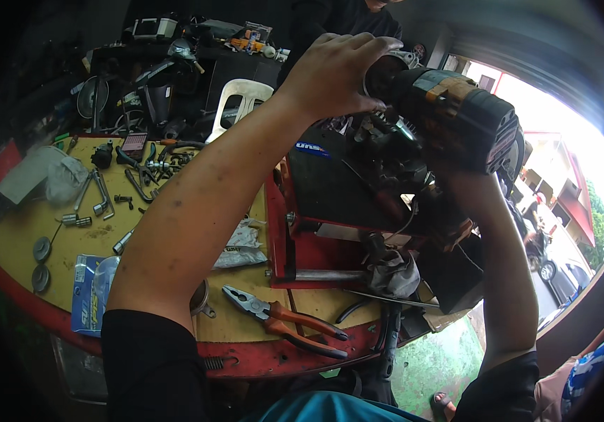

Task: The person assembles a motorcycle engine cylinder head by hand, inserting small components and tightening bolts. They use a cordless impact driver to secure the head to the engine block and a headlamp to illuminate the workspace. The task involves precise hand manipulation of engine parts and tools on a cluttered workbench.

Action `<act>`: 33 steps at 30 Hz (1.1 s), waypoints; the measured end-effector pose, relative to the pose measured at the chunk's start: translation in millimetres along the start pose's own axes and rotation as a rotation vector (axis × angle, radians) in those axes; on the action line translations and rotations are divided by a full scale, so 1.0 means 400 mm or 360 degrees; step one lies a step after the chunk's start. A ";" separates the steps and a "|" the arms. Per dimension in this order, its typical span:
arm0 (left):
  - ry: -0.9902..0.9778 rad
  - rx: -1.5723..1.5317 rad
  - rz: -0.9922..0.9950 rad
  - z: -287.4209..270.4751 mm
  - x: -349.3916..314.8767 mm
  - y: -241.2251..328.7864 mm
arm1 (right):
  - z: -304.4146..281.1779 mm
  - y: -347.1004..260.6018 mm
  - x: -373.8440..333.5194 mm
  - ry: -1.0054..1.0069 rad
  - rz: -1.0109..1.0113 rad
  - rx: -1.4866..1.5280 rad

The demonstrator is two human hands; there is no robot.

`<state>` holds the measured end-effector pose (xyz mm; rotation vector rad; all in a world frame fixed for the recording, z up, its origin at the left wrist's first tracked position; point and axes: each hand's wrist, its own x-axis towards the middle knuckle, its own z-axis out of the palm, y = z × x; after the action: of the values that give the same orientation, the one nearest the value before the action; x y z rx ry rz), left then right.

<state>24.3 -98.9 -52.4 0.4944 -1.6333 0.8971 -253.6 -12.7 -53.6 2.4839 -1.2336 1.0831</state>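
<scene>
My right hand (pixel 449 158) grips a black and yellow cordless power driver (pixel 456 105) by its handle, raised at the upper right; the battery end faces me. The driver's nose points left into a round dark part with a metal rim (pixel 385 74). Around that part's far side curl the fingers of my left hand (pixel 337 74), with the thumb underneath. Whether the nose touches the part cannot be seen. Below both hands stands a dark engine-like assembly (pixel 386 155) with metal fittings, partly in shadow, beside a red metal stand (pixel 284 246).
Combination pliers (pixel 266 313) with orange handles lie at the front of the yellow-topped bench (pixel 17 235). Sockets and wrenches (pixel 101 193) lie on its left, near a blue package (pixel 85 295). A crumpled grey rag (pixel 393 274) sits by the stand. Another person (pixel 309 24) stands opposite.
</scene>
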 end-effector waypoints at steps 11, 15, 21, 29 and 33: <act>-0.0019 -0.0060 -0.0021 -0.004 0.003 0.005 | 0.005 0.036 0.009 0.0047 -0.0482 -0.0107; -0.0029 -0.0053 -0.0041 -0.003 0.003 0.011 | 0.000 -0.009 -0.007 0.0002 -0.0080 0.0032; -0.0016 -0.0083 -0.0013 0.002 0.006 0.014 | -0.009 0.062 0.006 0.0018 -0.0566 -0.0247; -0.0034 -0.0033 -0.0046 -0.011 0.004 0.016 | 0.035 0.035 0.010 0.0195 -0.0551 -0.0066; -0.0064 -0.0056 -0.0094 -0.009 0.009 0.029 | 0.021 0.091 0.025 0.0170 -0.0611 -0.0385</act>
<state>17.1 -88.6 -52.2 0.5369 -1.6598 0.8181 -272.5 -46.1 -58.8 2.3133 -0.7619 0.8938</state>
